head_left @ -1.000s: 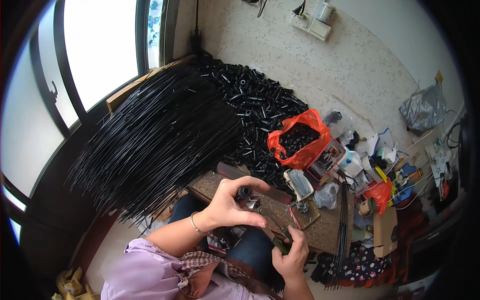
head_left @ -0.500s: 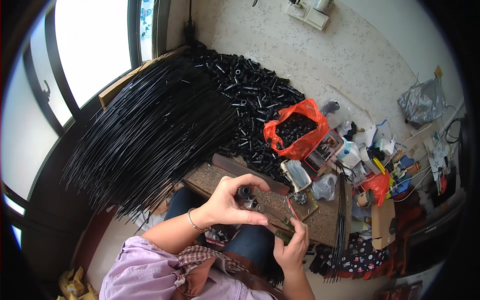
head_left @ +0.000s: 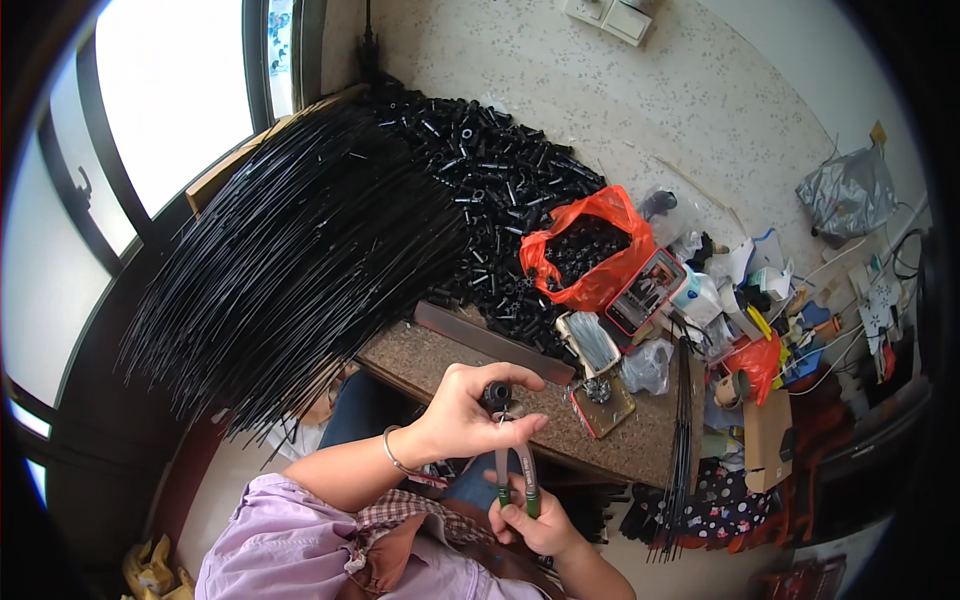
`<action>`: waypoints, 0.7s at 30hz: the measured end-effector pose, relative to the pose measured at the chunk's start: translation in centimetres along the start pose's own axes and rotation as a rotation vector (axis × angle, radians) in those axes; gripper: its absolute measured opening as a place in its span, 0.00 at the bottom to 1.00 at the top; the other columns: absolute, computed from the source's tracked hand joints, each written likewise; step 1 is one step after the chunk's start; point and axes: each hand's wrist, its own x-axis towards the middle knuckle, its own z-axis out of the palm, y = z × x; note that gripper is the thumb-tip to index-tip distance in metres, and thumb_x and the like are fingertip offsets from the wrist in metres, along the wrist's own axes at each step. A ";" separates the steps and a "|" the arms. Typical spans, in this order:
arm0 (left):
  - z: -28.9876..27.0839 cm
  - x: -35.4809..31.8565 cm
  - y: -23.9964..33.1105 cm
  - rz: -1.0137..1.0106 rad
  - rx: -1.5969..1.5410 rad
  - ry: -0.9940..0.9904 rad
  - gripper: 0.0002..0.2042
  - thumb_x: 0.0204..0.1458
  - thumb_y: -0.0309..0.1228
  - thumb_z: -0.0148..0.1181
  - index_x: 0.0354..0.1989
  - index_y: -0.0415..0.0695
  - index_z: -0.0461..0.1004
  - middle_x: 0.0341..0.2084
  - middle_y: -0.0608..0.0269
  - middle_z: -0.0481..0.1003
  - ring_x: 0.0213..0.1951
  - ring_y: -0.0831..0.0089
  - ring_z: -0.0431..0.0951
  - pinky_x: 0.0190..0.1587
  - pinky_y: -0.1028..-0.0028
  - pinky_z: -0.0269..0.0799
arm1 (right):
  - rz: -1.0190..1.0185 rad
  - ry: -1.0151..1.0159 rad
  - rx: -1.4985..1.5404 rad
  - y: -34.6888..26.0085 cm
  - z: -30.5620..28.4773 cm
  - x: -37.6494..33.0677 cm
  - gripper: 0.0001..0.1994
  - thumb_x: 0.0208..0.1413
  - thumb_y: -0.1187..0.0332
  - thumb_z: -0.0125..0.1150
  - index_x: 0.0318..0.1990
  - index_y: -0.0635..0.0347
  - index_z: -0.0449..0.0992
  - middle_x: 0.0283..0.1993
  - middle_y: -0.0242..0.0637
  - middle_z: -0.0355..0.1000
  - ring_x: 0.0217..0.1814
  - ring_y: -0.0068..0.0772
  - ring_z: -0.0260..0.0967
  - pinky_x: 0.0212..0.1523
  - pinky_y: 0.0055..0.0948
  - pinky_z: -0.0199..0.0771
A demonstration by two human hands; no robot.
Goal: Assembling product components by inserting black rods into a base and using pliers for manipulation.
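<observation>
Two Hands, One Pair of Pliers, One Black Tubular Piece

One black tubular piece (head_left: 497, 394) is held in the left hand (head_left: 460, 408), above the near edge of one speckled table (head_left: 640, 452). Its thumb and forefinger are curved wide apart; its other fingers are mostly hidden. One bracelet (head_left: 396, 452) is worn on that wrist.

One pair of pliers (head_left: 528, 468) is gripped in the right hand (head_left: 545, 527), the fingers being closed around two green handles, which are set slightly apart. The pliers' head is brought up just beneath the piece; whether contact is made cannot be told.

On the table, one flat bar (head_left: 490, 343), one tray (head_left: 571, 342) of thin strips and one clear bag (head_left: 648, 368) are seen. Two red bags are counted: one open bag (head_left: 630, 212) filled with dark parts, one crumpled bag (head_left: 760, 366). Behind, one heap of short black tubes (head_left: 500, 180) and one mass of long black rods (head_left: 290, 250) are piled, too many to be counted.
</observation>
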 end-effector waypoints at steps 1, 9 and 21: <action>0.5 0.2 -0.1 -0.010 -0.012 -0.012 0.16 0.37 0.31 0.68 0.34 0.38 0.75 0.09 0.75 0.61 0.14 0.89 0.58 0.16 0.84 0.51 | 0.006 0.038 -0.029 0.6 0.3 0.1 0.19 0.59 0.72 0.46 0.56 0.65 0.56 0.26 0.36 0.64 0.23 0.22 0.59 0.26 0.20 0.63; 2.3 0.1 -2.3 -0.115 -0.108 0.035 0.18 0.37 0.26 0.68 0.39 0.37 0.73 0.12 0.79 0.61 0.17 0.91 0.57 0.19 0.85 0.48 | -0.156 0.437 -0.150 2.0 -0.8 2.5 0.06 0.56 0.68 0.55 0.35 0.60 0.68 0.21 0.26 0.66 0.22 0.14 0.64 0.23 0.17 0.63; 2.3 0.6 -3.7 -0.067 -0.083 -0.043 0.24 0.34 0.29 0.72 0.42 0.38 0.72 0.09 0.77 0.59 0.15 0.90 0.55 0.18 0.85 0.48 | -0.399 1.019 -1.668 0.4 -19.0 6.7 0.13 0.41 0.74 0.61 0.36 0.62 0.67 0.30 0.42 0.68 0.39 0.42 0.65 0.37 0.34 0.70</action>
